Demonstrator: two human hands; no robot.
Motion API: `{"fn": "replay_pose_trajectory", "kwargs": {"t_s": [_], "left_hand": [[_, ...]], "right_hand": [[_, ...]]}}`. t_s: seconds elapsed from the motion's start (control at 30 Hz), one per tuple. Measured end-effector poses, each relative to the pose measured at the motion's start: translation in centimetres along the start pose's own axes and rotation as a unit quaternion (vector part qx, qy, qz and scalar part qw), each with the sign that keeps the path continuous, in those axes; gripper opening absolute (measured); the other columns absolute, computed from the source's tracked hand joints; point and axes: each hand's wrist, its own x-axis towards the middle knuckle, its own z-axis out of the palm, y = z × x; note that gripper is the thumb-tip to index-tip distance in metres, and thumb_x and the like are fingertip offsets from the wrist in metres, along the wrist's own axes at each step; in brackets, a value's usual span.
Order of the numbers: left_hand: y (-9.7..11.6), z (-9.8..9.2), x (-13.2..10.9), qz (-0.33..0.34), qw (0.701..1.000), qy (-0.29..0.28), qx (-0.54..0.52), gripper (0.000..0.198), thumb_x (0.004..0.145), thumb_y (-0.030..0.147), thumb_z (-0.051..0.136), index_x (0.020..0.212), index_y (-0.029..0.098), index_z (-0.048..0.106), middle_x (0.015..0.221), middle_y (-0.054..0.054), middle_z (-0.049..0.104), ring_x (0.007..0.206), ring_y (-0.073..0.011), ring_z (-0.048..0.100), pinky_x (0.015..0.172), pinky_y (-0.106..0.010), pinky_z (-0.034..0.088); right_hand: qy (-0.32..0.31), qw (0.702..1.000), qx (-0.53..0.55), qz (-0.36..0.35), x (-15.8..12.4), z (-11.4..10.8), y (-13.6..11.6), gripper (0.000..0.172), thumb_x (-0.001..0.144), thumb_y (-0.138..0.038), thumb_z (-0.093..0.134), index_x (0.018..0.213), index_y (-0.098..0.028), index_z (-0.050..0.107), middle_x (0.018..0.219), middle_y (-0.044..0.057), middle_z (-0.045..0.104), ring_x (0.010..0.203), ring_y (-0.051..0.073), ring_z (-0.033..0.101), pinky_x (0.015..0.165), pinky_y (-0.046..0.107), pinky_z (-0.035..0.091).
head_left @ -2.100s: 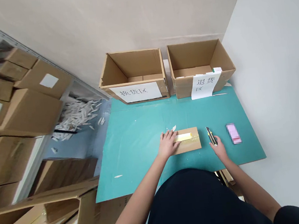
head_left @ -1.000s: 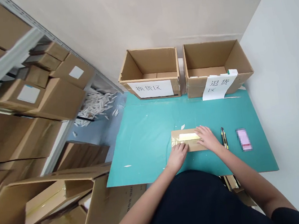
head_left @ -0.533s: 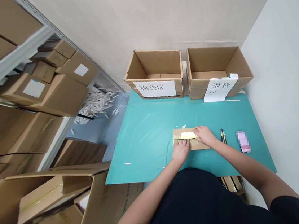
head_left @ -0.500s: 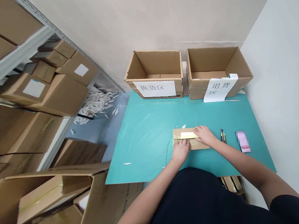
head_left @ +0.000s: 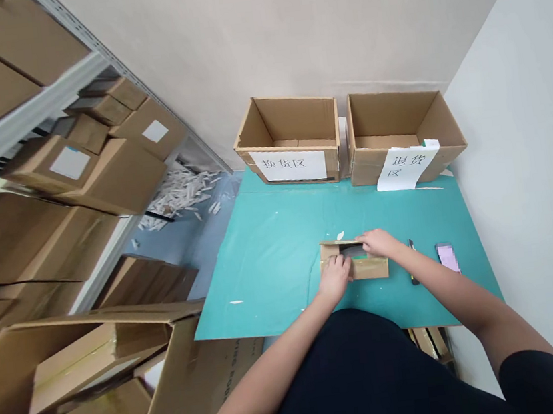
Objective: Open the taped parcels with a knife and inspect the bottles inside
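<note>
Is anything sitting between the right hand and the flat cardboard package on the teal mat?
Nothing visible: the right hand touches the cardboard package directly; the utility knife lies off to the package's right.

Warehouse stockroom: metal shelving (head_left: 26,118), stacked cardboard cartons (head_left: 86,180)
</note>
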Motion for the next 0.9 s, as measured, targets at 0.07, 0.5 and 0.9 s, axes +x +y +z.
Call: {"fn": "replay_pose_trajectory", "kwargs": {"t_s": [0.07, 0.5, 0.9], "left_hand": [[0.1, -0.4, -0.4, 0.016, 1.000, -0.004, 0.005, 0.036, 0.088, 0.025, 0.067, 0.122, 0.023, 0.055, 0.109, -0.010, 0.060, 0.104, -0.0283, 0.057, 0.090, -0.045, 0.045], [0.5, -1.7, -3.8, 0.090, 0.994, -0.062, -0.022, 0.019, 0.096, 0.016, 0.049, 0.101, 0.023, 0.066, 0.094, -0.008, 0.064, 0.094, -0.0240, 0.060, 0.081, -0.037, 0.045], [-0.2, -4.2, -0.1, -0.076, 0.978, -0.153, -0.116, 0.044, 0.098, 0.022, 0.041, 0.138, 0.021, 0.058, 0.111, -0.013, 0.069, 0.100, -0.0259, 0.067, 0.086, -0.034, 0.051]], "right_hand": [[-0.011, 0.999, 0.036, 0.011, 0.7, -0.5, 0.6, 0.036, 0.088, -0.018, 0.052, 0.115, -0.030, 0.074, 0.107, 0.006, 0.077, 0.092, 0.023, 0.070, 0.080, 0.030, 0.045], [-0.012, 0.989, 0.097, 0.112, 3.8, -1.8, 4.3, 0.035, 0.089, -0.037, 0.064, 0.121, -0.023, 0.069, 0.107, 0.008, 0.075, 0.094, 0.027, 0.066, 0.076, 0.032, 0.046], [0.143, 0.988, -0.064, -0.010, -1.3, 0.1, -0.1, 0.026, 0.099, -0.016, 0.047, 0.113, -0.016, 0.068, 0.107, 0.014, 0.066, 0.101, 0.027, 0.055, 0.089, 0.039, 0.040]]}}
